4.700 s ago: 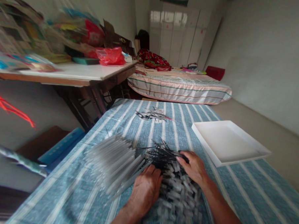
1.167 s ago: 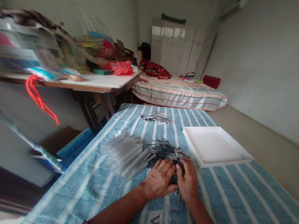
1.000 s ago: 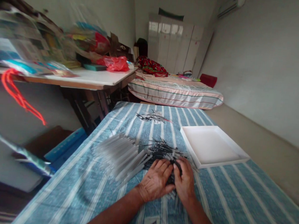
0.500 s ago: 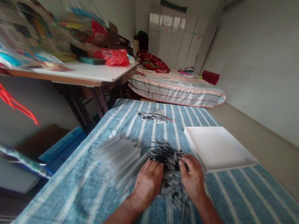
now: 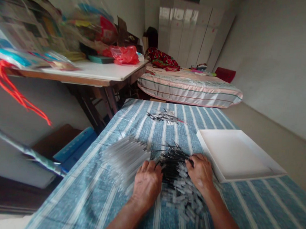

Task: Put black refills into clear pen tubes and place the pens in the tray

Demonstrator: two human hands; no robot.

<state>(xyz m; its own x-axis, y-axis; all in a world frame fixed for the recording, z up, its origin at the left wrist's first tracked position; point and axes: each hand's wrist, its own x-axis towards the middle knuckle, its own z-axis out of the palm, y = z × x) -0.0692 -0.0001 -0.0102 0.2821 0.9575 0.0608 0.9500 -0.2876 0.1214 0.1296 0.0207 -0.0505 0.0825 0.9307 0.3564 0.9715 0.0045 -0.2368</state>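
My left hand [image 5: 148, 183] is at the right edge of a row of slim translucent tubes [image 5: 127, 157]; its fingers are curled, and what they hold is hidden. Just right of it lies a heap of thin black sticks [image 5: 172, 156]. Small pale translucent pieces, like short caps [image 5: 183, 193], are spread in front of that heap. My right hand [image 5: 200, 172] is at the right side of the heap, thumb and fingertips drawn together over the black sticks. Whatever is in that pinch is too small to make out.
A shallow white box lid [image 5: 232, 155] lies on the striped cloth [image 5: 251, 196] to the right. Farther back is a small bunch of dark sticks [image 5: 165, 116]. A cluttered white-topped table [image 5: 94, 69] stands at left, with a bed [image 5: 189, 87] beyond.
My left hand has moved left from the black sticks to the edge of the tubes. My right hand stays by the heap, its thumb closer to the fingers. The view has shifted slightly.
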